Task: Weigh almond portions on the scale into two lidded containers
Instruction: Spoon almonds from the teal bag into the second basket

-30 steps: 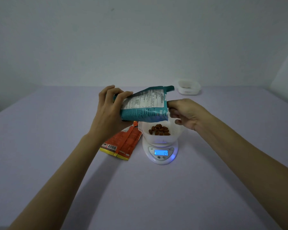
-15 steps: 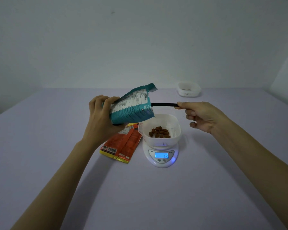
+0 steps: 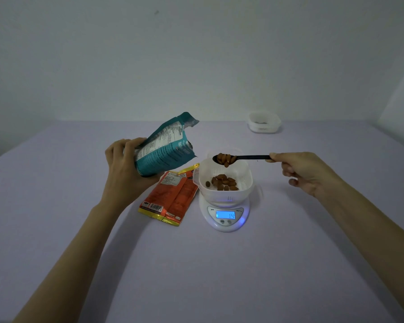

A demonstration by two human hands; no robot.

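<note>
A white container [image 3: 224,193] holding several almonds [image 3: 223,181] stands on a white scale [image 3: 224,215] whose blue display is lit. My left hand [image 3: 124,169] grips an opened teal almond bag [image 3: 163,148], tilted with its mouth toward the container. My right hand [image 3: 306,171] holds a black spoon [image 3: 250,157] by its handle. The spoon's bowl is heaped with almonds [image 3: 225,157] and hovers over the container's far rim. One almond hangs at the spoon's lower edge.
An orange and yellow snack packet [image 3: 170,200] lies flat just left of the scale, under the teal bag. A second white container [image 3: 264,122] sits at the table's far right. A lid-like rim [image 3: 258,190] shows behind the scale.
The spoon came out of the teal bag loaded with almonds and moved right over the container. My left hand drew the bag away to the left and tipped it more upright.
</note>
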